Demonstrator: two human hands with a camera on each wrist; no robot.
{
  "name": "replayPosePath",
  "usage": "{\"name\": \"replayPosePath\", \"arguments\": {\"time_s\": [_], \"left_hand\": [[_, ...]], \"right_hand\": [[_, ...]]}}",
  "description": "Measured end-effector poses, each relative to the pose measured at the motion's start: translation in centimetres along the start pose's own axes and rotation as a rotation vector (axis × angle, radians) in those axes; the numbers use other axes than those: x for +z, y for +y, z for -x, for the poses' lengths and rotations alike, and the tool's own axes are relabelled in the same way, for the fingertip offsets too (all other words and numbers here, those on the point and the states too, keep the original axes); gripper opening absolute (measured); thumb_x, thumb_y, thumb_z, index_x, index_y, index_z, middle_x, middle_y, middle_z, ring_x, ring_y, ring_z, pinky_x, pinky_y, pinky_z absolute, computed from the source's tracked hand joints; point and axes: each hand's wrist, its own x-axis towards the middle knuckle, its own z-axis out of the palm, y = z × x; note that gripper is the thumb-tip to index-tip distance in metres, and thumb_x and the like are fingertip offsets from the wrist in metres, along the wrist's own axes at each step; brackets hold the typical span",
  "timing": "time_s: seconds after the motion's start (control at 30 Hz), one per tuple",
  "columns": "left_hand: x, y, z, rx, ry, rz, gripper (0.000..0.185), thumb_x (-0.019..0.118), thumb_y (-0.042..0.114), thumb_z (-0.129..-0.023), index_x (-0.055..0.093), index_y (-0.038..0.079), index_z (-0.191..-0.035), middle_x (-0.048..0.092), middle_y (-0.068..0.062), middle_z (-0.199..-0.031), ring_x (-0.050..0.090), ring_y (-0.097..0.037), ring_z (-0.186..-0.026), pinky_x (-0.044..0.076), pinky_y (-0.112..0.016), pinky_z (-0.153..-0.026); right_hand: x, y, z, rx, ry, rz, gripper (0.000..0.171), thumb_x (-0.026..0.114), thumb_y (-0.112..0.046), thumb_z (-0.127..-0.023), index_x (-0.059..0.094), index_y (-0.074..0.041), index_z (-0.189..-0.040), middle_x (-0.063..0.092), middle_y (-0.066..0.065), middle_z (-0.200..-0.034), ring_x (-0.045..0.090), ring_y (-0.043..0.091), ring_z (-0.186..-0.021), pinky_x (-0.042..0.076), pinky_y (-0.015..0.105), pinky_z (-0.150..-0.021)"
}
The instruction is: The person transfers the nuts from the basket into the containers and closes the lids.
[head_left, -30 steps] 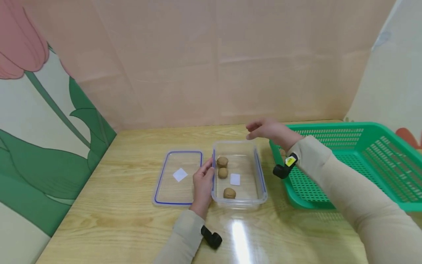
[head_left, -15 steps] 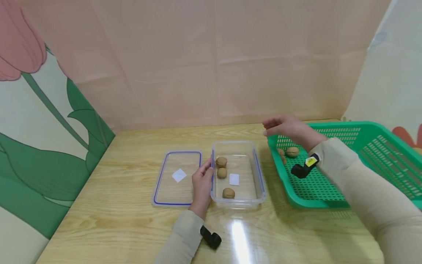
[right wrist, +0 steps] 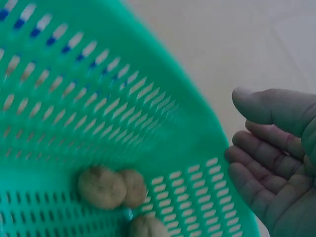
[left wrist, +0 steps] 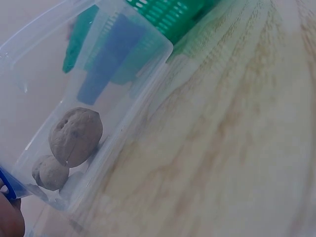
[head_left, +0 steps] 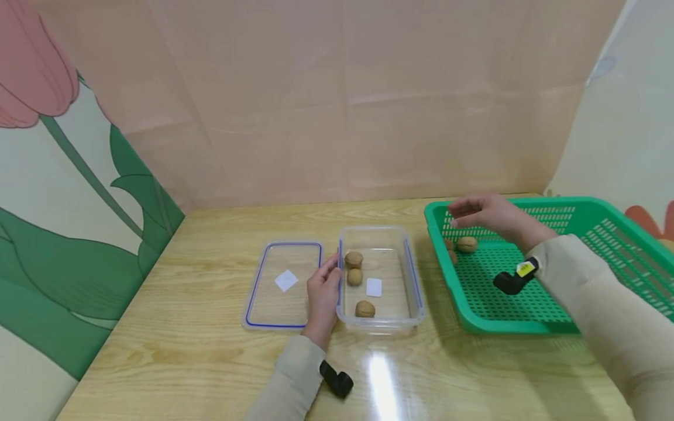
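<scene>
A clear plastic container stands mid-table with three walnuts inside, two of them showing through its wall in the left wrist view. My left hand rests against the container's left wall with its fingers stretched along it. To the right, a green perforated basket holds a walnut near its far left corner, and the right wrist view shows three walnuts clustered there. My right hand hovers just above that corner, relaxed and empty, its palm showing.
The container's blue-rimmed lid lies flat on the wooden table, just left of my left hand. A pink backdrop closes the far edge, and a flower-printed panel the left side. A white label lies on the container floor.
My right hand has travelled right, from above the container's far edge to over the basket's left corner. The left hand and the container have stayed put.
</scene>
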Motion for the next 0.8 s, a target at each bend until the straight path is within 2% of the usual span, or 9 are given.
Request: {"name": "replayPosePath", "arguments": {"time_s": [0.1,0.3,0.5,0.63,0.8], "left_hand": [[0.1,0.0,0.0,0.010,-0.001,-0.002,0.033,0.054,0.004,-0.086,0.062,0.005,-0.118,0.060,-0.010,-0.124,0.054,-0.022,-0.115,0.045,-0.032,-0.098],[0.1,0.0,0.1,0.013,0.006,-0.007,0.033,0.054,0.004,-0.086,0.062,0.005,-0.118,0.060,-0.010,-0.123,0.054,-0.022,-0.114,0.045,-0.032,-0.097],[0.2,-0.1,0.1,0.026,0.013,-0.004,0.033,0.054,0.003,-0.085,0.062,0.004,-0.118,0.061,-0.011,-0.122,0.055,-0.022,-0.113,0.046,-0.030,-0.096],[0.2,-0.2,0.1,0.031,0.014,-0.005,0.034,0.054,0.004,-0.085,0.062,0.004,-0.118,0.061,-0.011,-0.123,0.054,-0.022,-0.113,0.046,-0.030,-0.096],[0.2,-0.1,0.1,0.021,0.007,-0.010,0.034,0.054,0.004,-0.085,0.062,0.005,-0.118,0.061,-0.010,-0.123,0.055,-0.023,-0.111,0.047,-0.029,-0.094]], "right_hand": [[-0.1,1.2,0.2,0.008,-0.011,-0.005,0.059,0.064,-0.030,-0.087,0.043,0.000,-0.133,0.048,0.022,-0.133,0.050,0.028,-0.115,0.039,0.053,-0.098],[-0.4,3.2,0.4,0.018,-0.007,-0.005,0.060,0.065,-0.031,-0.086,0.043,0.000,-0.133,0.048,0.023,-0.133,0.052,0.014,-0.108,0.040,0.052,-0.098],[-0.5,5.2,0.2,0.026,-0.023,-0.001,0.062,0.066,-0.031,-0.084,0.044,0.001,-0.133,0.049,0.023,-0.131,0.053,0.011,-0.105,0.042,0.050,-0.096],[-0.5,6.4,-0.2,0.003,-0.036,0.015,0.056,0.066,-0.024,-0.084,0.047,0.003,-0.130,0.051,0.023,-0.129,0.054,0.020,-0.109,0.045,0.046,-0.094],[-0.3,7.7,-0.6,-0.013,-0.029,0.049,0.054,0.068,-0.023,-0.083,0.049,0.003,-0.127,0.052,0.025,-0.128,0.049,0.037,-0.116,0.043,0.052,-0.094]]}}
